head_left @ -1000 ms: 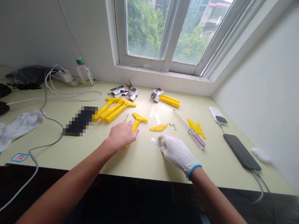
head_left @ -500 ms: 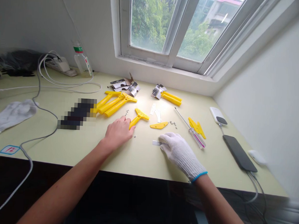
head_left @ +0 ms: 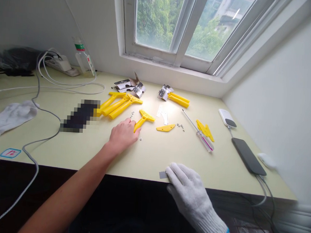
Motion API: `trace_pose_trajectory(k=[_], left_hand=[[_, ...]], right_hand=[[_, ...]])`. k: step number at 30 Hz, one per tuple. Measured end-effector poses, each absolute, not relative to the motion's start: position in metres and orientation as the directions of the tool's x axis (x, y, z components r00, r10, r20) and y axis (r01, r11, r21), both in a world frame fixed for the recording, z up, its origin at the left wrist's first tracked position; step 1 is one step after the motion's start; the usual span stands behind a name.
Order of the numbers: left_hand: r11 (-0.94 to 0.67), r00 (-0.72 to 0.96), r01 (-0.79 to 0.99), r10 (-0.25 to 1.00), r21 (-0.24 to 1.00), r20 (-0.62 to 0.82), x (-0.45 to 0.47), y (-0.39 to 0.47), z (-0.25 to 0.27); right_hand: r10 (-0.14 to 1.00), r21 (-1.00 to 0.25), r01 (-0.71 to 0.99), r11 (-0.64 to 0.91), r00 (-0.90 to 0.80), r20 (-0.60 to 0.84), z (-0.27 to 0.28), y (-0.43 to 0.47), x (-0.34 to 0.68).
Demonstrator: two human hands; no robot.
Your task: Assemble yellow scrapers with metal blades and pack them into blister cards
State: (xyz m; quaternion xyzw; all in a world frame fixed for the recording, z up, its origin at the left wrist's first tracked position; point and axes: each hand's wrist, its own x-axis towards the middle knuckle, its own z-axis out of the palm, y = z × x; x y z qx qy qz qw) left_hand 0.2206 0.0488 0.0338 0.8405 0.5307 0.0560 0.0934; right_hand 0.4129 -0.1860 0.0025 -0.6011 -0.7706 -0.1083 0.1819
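Now R gloved hand [head_left: 190, 191] at table edge [head_left: 131, 172], fingertips pressed flat on thin blade [head_left: 163, 174]; L hand [head_left: 123, 135] fingers loosely together on scraper handle [head_left: 142, 121].

My pale green desk [head_left: 65, 139] fills the middle of the frame, its dark front edge along the bottom. A white-framed window [head_left: 181, 31] sits top centre, green trees and buildings beyond, daylight falling in. White walls [head_left: 290, 85] rise at upper left and right.

Small grey blade [head_left: 163, 174] at table edge, yellow scraper handle [head_left: 144, 119]
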Motion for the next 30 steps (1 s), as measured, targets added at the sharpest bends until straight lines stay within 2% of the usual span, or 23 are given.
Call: trace_pose_trajectory(k=[4, 7, 9, 11, 14, 16, 19, 26, 30], left_hand=[[-0.397, 0.415, 0.882, 0.91, 0.255, -0.016, 0.221, 0.052, 0.033], [-0.353, 0.388, 0.865, 0.921, 0.356, -0.029, 0.22, 0.056, 0.036], [-0.336, 0.382, 0.82, 0.924, 0.463, -0.007, 0.219, 0.058, 0.039], [-0.353, 0.415, 0.722, 0.909, 0.595, 0.036, 0.22, 0.06, 0.043], [-0.391, 0.502, 0.536, 0.86, 0.748, 0.09, 0.225, 0.064, 0.051], [-0.394, 0.542, 0.473, 0.835, 0.788, 0.092, 0.23, 0.07, 0.055], [-0.39, 0.572, 0.468, 0.818, 0.793, 0.065, 0.236, 0.08, 0.059], [-0.387, 0.6, 0.416, 0.797, 0.823, 0.072, 0.232, 0.085, 0.048], [-0.329, 0.59, 0.426, 0.807, 0.843, 0.017, 0.232, 0.082, 0.037]], right_hand=[[0.784, -0.041, 0.937, 0.347, -0.266, 0.561, -0.01, -0.191, 0.42], [0.791, -0.142, 0.913, 0.382, -0.243, 0.561, -0.002, -0.192, 0.421], [0.823, -0.291, 0.882, 0.371, -0.168, 0.542, 0.01, -0.188, 0.422], [0.88, -0.523, 0.806, 0.277, 0.006, 0.475, 0.026, -0.174, 0.424], [0.938, -0.868, 0.494, 0.051, 0.275, 0.212, 0.051, -0.131, 0.433], [0.962, -0.953, 0.304, 0.012, 0.256, 0.094, 0.066, -0.094, 0.444], [0.971, -0.969, 0.239, 0.066, 0.21, 0.117, 0.082, -0.041, 0.463], [0.992, -0.879, 0.472, -0.061, 0.125, -0.001, 0.092, -0.002, 0.484], [0.995, -0.863, 0.502, -0.063, 0.095, -0.017, 0.081, -0.006, 0.492]])
